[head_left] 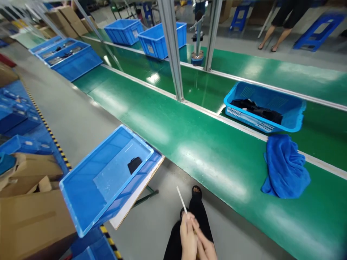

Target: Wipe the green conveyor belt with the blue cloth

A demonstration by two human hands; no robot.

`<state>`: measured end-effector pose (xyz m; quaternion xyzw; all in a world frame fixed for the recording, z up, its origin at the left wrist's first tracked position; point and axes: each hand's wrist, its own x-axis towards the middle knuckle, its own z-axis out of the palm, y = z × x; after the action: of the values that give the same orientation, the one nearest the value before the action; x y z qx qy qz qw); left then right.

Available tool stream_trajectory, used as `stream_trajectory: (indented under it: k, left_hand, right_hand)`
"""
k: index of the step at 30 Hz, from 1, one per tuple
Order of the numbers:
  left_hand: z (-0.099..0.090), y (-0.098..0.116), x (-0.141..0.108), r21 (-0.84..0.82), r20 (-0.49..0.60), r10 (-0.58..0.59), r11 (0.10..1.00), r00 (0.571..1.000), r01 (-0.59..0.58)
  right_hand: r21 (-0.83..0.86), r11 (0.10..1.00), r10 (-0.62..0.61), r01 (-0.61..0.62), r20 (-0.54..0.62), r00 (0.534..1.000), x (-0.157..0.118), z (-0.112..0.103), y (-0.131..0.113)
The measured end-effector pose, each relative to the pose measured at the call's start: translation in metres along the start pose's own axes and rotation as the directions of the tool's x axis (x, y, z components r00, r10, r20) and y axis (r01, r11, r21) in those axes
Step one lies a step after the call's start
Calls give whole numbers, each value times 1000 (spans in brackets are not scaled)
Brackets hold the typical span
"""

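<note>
My left hand (187, 238) is closed around the lower end of a thin white strip (181, 199). The strip points up and away from me, over the floor between the green bench and a blue bin. Pressed against the left hand is my right hand (204, 241), its fingers closed and slightly blurred. What lies between the two palms is hidden. To the left, a large blue bin (93, 173) sits tilted on a small stand, with a small black case-like part (134, 165) on its bottom.
The green bench (173, 122) runs diagonally past me. A crumpled blue cloth (286, 168) lies on it at right, near a blue basket (264, 126) of black pieces. A metal post (173, 54) rises from its rail. Cardboard boxes (32, 220) stand at left.
</note>
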<state>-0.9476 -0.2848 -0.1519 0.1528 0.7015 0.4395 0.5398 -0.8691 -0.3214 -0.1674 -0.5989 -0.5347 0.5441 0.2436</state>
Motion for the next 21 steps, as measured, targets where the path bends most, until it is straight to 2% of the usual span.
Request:
stream_trajectory:
  k: [2,4,6,8,10,12,14,16,18,20,21]
  left_hand:
    - [23,6,8,0,37,23,1000,999,-23]
    - [48,12,21,4,82,31,1000,996,-31]
    - [60,17,39,8,85,30,999,996,-31]
    - [53,20,56,3,13,34,999,999,-34]
    - [30,21,66,-10,-105,33,999,994,-35]
    - [7,23,68,-22,-200,25,999,979,-30]
    - [-2,25,65,-24,-218,28,999,975,-34]
    - [6,26,63,-21,-161,40,999,986,-44]
    - [23,26,65,-19,-75,37,999,996,-39]
    - [36,25,70,-28,-60,23,999,998,-25]
    - [39,25,74,-39,-88,16,999,996,-19]
  right_hand:
    - [41,999,5,-3,-47,999,6,-13,6]
    - [29,998,58,-55,-110,992,18,-28,14]
    - [-2,993,115,-116,-146,983,36,-33,17]
    - [-23,993,113,-115,-95,989,55,-25,9]
    - [-14,998,59,-59,46,997,70,-9,-6]
    - [22,1000,-13,8,213,977,74,7,-19]
    - [50,997,-67,57,234,970,69,15,-23]
    - [38,998,-57,53,116,992,63,12,-15]
    - [6,1000,15,-15,-16,1000,63,3,-3]
    - [-14,999,45,-46,-27,999,72,-8,4]
    - [-17,1000,26,-26,33,999,79,-13,5]
